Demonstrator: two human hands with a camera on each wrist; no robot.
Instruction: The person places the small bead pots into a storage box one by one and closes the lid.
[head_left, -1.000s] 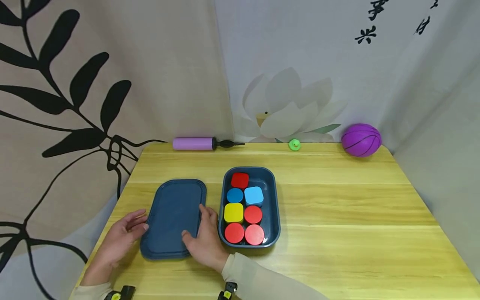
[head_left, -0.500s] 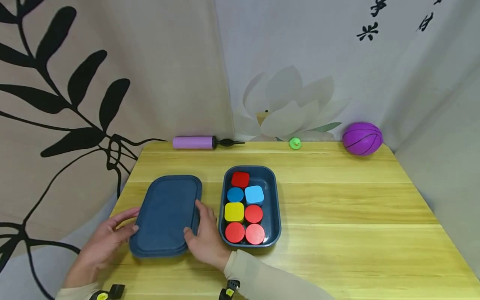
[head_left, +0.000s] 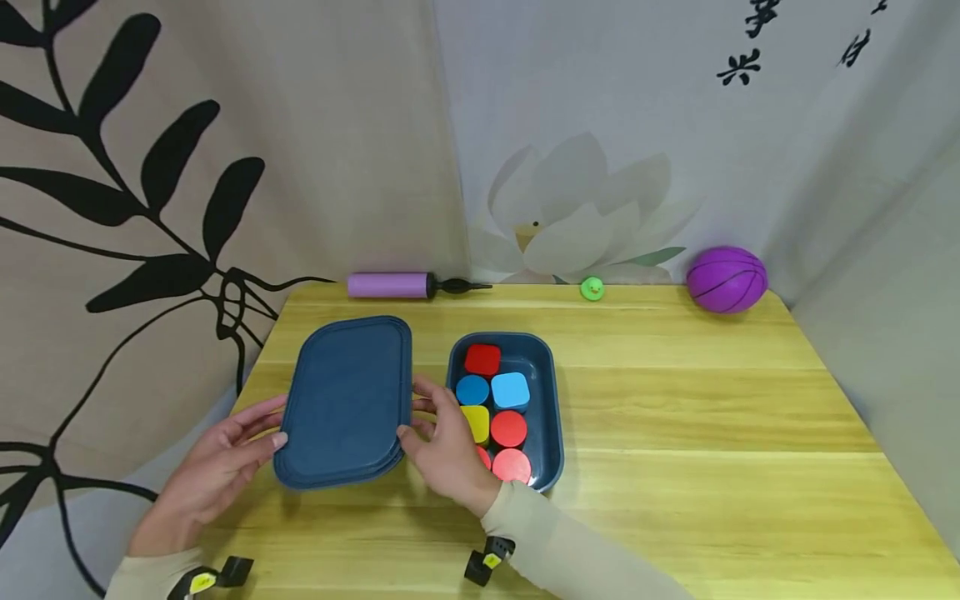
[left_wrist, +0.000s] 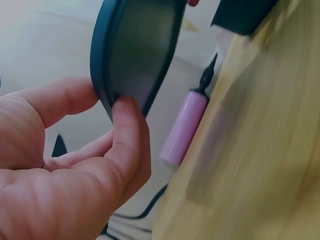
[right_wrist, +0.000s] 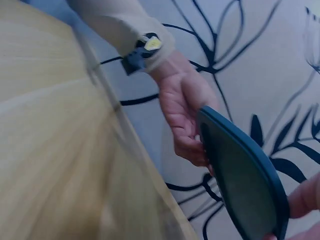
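Both hands hold a dark blue rectangular lid point(head_left: 347, 400) with rounded corners, raised above the wooden table. At its left edge my left hand point(head_left: 217, 467) pinches it, thumb on one face and fingers curled under, as the left wrist view shows on the lid point(left_wrist: 145, 50). On the opposite edge my right hand point(head_left: 450, 446) pinches the lid between thumb and fingers. Right beside that hand sits a matching blue box point(head_left: 555, 417), partly covered by it. Inside are a yellow block point(head_left: 476, 421), a light blue block point(head_left: 511, 390), a red square block point(head_left: 482, 359) and several round ones.
Along the table's point(head_left: 712, 467) back edge lie a purple hand pump point(head_left: 390, 285), a small green duck-faced toy point(head_left: 592, 288) and a purple ball point(head_left: 727, 280). A patterned curtain point(head_left: 337, 150) stands behind them.
The lid has come up off the table, after a small shift to the left, and now tilts a little. Both hands rose with it; my right hand moved right, over the box's near left side.
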